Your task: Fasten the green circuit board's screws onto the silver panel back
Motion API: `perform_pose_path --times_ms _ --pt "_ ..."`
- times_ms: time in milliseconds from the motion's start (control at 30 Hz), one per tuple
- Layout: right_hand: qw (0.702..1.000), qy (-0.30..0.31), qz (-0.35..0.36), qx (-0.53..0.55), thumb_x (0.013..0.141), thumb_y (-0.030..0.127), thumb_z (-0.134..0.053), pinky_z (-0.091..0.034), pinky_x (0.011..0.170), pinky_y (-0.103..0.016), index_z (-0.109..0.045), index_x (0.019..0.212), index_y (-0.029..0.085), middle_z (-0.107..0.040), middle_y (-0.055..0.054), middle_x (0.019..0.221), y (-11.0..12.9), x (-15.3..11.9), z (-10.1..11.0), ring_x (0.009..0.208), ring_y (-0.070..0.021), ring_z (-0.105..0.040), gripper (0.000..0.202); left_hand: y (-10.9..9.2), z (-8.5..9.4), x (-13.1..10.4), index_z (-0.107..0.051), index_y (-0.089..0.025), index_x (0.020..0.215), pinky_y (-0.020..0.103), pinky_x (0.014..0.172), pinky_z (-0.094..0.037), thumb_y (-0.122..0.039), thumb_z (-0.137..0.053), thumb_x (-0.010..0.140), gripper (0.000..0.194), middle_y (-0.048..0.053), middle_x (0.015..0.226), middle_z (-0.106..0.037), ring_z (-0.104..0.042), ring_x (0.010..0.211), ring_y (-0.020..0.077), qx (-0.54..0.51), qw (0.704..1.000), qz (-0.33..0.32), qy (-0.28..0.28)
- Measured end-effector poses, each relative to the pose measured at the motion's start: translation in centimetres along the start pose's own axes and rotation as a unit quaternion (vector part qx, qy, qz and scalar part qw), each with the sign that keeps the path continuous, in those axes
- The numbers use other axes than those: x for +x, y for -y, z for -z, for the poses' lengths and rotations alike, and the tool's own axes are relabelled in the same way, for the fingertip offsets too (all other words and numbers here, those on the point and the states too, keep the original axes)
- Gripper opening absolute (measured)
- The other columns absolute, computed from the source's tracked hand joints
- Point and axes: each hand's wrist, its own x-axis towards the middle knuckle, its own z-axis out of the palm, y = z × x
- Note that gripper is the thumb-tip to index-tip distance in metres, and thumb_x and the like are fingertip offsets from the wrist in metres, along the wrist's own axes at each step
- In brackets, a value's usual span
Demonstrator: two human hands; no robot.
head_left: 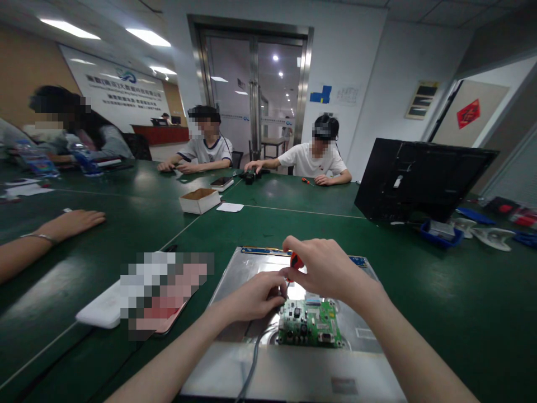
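A silver display panel (364, 358) lies on the green table, with a blue strip board along its far edge. On it sits a green circuit board (310, 324), and a grey cable (254, 358) runs from the board's left side toward me. My right hand (319, 263) grips the red and black handle of a screwdriver (296, 261) above the board's far left corner. Close by, my left hand (268, 292) has its fingers pinched together at that corner, near the screwdriver's shaft; what they hold is hidden.
Two phone-like slabs, one white (100, 305) and one pink (184, 291), lie left of the panel. Another person's forearm (25, 252) rests farther left. A white box (199, 201), a black monitor (419, 179) and a blue tray (440, 235) stand beyond. People sit across the table.
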Motion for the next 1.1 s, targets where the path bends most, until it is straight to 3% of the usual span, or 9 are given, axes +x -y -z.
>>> perform_pose_path --times_ms 1100 --pt "1.0 0.01 -0.005 0.005 0.082 0.025 -0.057 -0.02 0.052 -0.027 -0.054 0.1 0.022 -0.07 0.0 0.08 0.28 -0.01 0.18 0.066 -0.0145 -0.059 0.018 0.24 -0.09 0.01 -0.056 -0.016 0.083 0.026 0.064 -0.039 -0.014 -0.054 0.08 0.004 0.001 0.078 -0.058 -0.051 0.071 0.0154 -0.04 0.999 0.02 0.011"
